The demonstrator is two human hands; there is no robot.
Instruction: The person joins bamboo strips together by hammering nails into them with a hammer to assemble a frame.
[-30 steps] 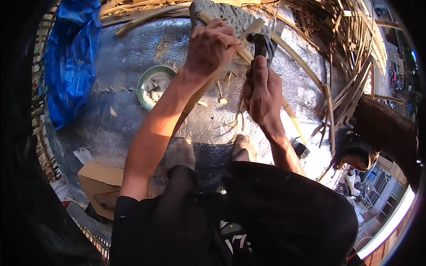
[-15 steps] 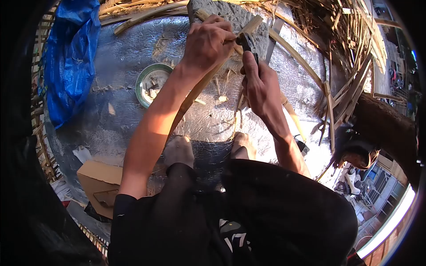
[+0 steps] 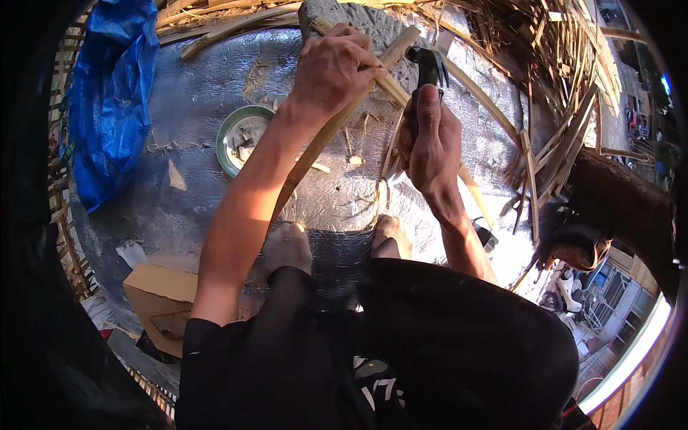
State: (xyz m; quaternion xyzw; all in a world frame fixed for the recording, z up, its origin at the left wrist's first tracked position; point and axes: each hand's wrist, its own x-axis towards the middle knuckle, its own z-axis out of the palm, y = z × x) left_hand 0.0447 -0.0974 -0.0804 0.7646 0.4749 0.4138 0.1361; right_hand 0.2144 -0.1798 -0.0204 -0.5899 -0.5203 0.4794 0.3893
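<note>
I'm clamping the crossed wooden strips point(image 3: 401, 47) in my left hand point(image 3: 335, 72), over the stone block point(image 3: 364, 21), and gripping the hammer point(image 3: 428, 68) just beside them in my right hand point(image 3: 434, 149), judging a firm hold and short, square taps best.

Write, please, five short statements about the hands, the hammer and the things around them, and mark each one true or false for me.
1. The right hand grips a hammer. True.
2. The left hand also holds the hammer's handle. False: it is closed over crossed wood strips.
3. A green-rimmed dish has small pieces in it. True.
4. The cardboard box lies on the person's right. False: it is on the left.
5. A blue tarp lies at the left. True.
</note>
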